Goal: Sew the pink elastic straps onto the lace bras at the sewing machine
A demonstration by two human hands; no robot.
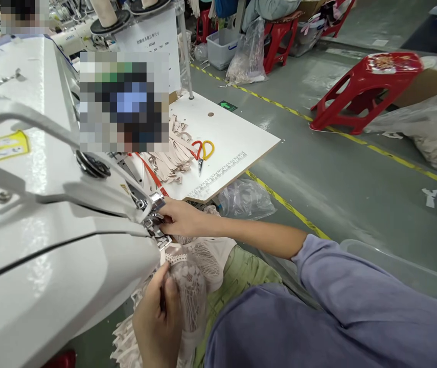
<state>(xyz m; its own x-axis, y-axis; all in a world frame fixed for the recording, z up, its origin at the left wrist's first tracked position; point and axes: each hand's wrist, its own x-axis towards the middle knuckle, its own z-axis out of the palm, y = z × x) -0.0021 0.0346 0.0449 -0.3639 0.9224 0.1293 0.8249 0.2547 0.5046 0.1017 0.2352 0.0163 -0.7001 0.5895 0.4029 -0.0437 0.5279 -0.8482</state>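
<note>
A beige lace bra [191, 286] hangs over my lap, its upper edge under the presser foot [164, 241] of a white sewing machine [99, 276]. My left hand [159, 317] pinches the bra's trimmed edge between thumb and finger, just in front of the foot. My right hand [183, 219] is beside the needle area, with its fingers curled. The machine's metal parts partly hide those fingertips, and what they hold cannot be made out. Several beige fabric strips [126, 340] hang below my left hand.
On the white table [233, 133] lie scissors [202, 153] with red and yellow handles, beside a pile of beige straps [172, 158]. A printed ruler [222, 174] runs along the table edge. A red stool [371, 89] and plastic bags [429, 133] stand on the floor to the right.
</note>
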